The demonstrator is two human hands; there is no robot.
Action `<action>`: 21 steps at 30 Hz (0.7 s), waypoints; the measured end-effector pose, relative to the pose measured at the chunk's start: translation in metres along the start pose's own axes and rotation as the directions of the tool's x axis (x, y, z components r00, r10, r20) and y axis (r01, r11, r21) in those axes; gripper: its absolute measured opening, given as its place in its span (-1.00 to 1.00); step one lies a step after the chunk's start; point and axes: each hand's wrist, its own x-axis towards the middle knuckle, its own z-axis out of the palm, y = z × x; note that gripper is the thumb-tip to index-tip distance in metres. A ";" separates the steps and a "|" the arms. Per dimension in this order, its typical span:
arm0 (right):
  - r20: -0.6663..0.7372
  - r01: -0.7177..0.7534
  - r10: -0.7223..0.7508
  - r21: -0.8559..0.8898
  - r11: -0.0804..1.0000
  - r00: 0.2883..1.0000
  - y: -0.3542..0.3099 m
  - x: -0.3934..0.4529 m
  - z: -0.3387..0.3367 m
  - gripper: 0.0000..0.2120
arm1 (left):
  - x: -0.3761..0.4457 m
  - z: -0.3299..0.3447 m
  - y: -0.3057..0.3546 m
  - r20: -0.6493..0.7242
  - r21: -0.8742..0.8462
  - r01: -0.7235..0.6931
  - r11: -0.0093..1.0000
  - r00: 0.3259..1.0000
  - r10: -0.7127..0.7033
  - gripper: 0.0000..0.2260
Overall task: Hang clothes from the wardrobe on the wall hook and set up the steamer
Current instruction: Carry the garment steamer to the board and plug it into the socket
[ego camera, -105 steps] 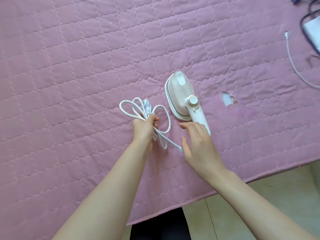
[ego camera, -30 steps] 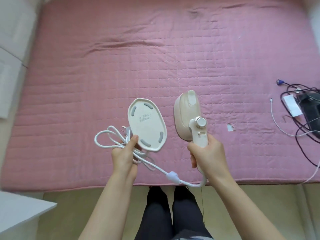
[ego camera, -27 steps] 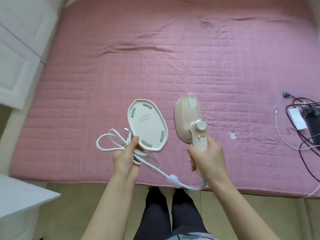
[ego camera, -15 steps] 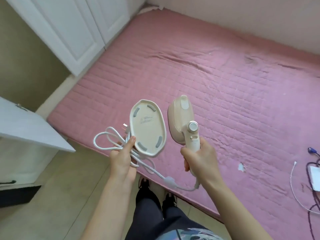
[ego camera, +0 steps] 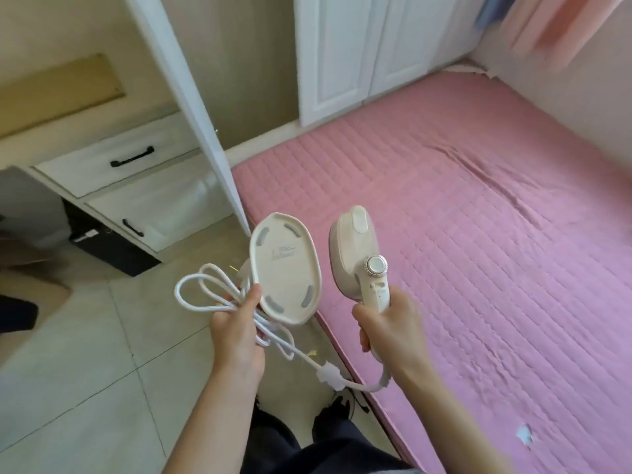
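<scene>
- The right hand [ego camera: 388, 331] is wrapped round the handle of the steamer [ego camera: 357, 256], head pointing up and away; it looks a light, rigid plastic body, smooth enough to slip, so the narrow handle below the dial seems the sound place to hold
- The left hand [ego camera: 236, 331] grips the bundled cord [ego camera: 208, 292] and pinches the base plate [ego camera: 285, 270] with the thumb on its lower edge; the cord is limp and could snag, the plate stiff and light
- Both are held in the air, between the bed [ego camera: 478, 234] and the floor [ego camera: 85, 364], the cord joining the two hands
</scene>
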 end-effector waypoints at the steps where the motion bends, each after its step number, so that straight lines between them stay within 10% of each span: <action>1: 0.030 0.017 -0.016 -0.008 1.000 0.999 -0.007 -0.002 0.014 -0.89 | 0.002 -0.013 0.007 -0.027 -0.016 -0.006 1.000 1.000 0.005 -0.78; 21: 0.392 0.230 -0.177 -0.092 0.969 0.903 -0.134 -0.078 0.316 -0.90 | 0.070 -0.308 0.154 -0.353 -0.271 -0.170 0.947 0.933 0.066 -0.76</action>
